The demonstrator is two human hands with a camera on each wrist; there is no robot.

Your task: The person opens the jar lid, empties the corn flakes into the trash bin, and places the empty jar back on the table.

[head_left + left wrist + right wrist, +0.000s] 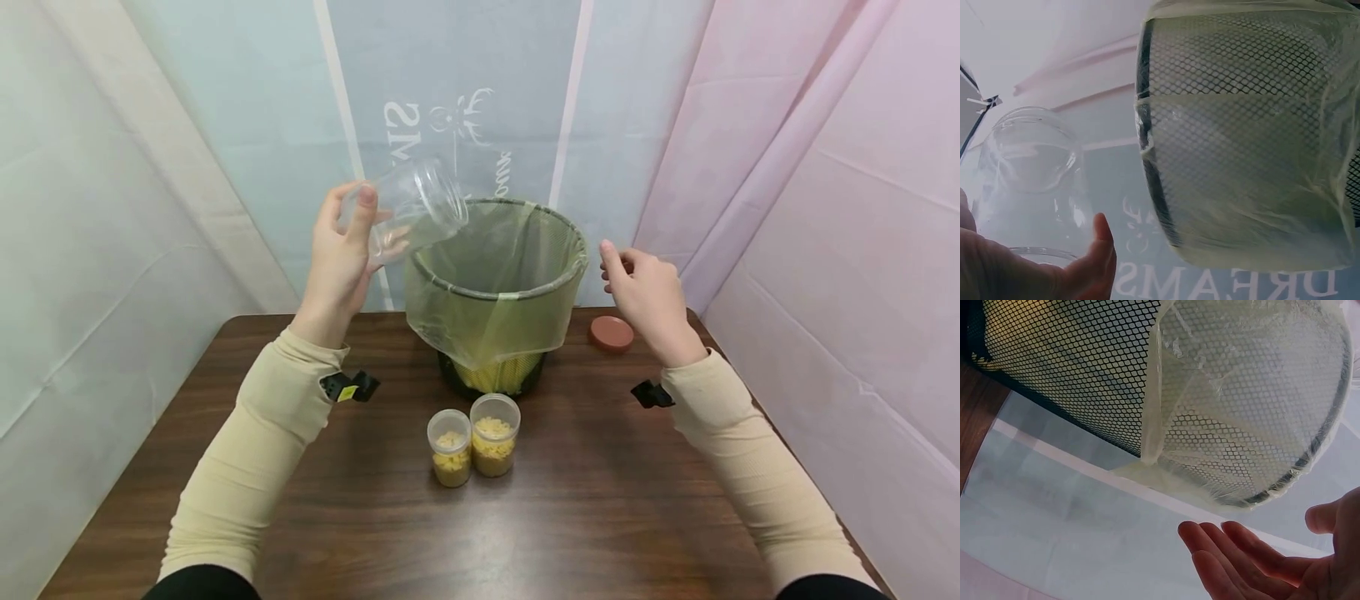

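Observation:
My left hand grips a clear plastic jar, thumb on the near side. The jar is tilted, its mouth toward the left rim of a mesh wastebasket; no contents show inside it. A pale green-yellow bin liner is folded over the basket's rim. Right of the basket, my right hand hovers with loosely bent fingers and holds nothing. In the right wrist view its fingers are apart from the liner. A reddish-brown round lid lies on the table below that hand.
Two small clear jars with yellow pieces inside, a smaller jar and a larger jar, stand lidless side by side before the basket. The dark wooden table ends at pale curtains at the back and sides.

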